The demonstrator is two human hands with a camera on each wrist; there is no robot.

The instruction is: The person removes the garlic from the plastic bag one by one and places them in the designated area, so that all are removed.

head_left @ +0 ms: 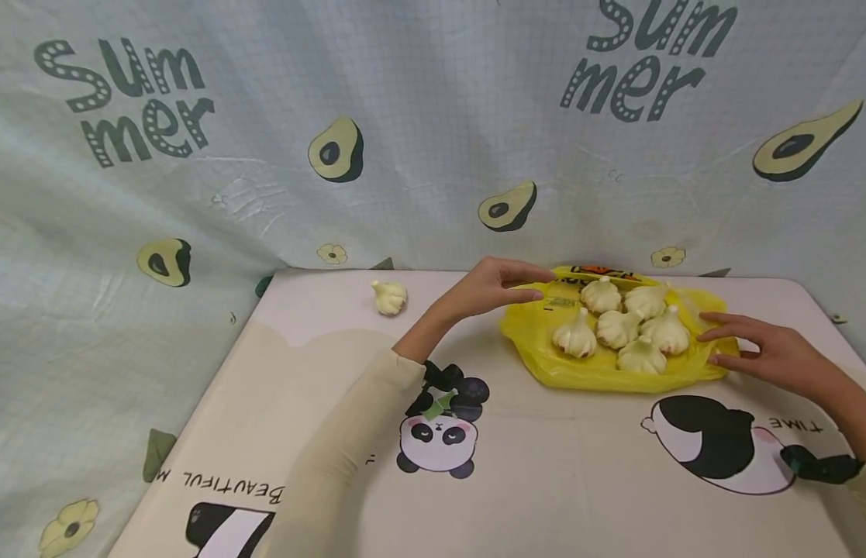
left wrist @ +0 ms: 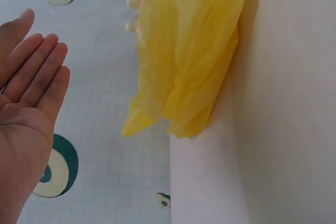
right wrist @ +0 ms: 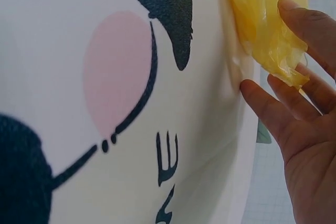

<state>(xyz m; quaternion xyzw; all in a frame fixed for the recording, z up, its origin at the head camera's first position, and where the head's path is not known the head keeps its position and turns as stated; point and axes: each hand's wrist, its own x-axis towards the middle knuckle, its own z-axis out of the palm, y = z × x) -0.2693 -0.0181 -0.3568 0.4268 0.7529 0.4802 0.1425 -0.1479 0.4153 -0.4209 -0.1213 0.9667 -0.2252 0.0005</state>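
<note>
Several whole garlic bulbs (head_left: 617, 329) sit together on a spread yellow plastic bag (head_left: 565, 376), right of centre in the head view. My left hand (head_left: 491, 285) hovers over the bag's left edge, thumb and fingers apart. In the left wrist view that palm (left wrist: 23, 129) faces up with straight fingers, clear of the bag (left wrist: 199, 56). At the bag's right edge is my right hand (head_left: 781, 353), its fingers spread and overlapping the plastic. The right wrist view has the bag's crumpled corner (right wrist: 278, 51) between the thumb (right wrist: 310, 22) and the loosely extended fingers.
A single garlic bulb (head_left: 389, 297) lies apart near the table's back left. The table cover (head_left: 544, 480) carries printed pandas and lettering. Behind the table hangs a pale curtain (head_left: 419, 93) with avocado prints, close to the back edge.
</note>
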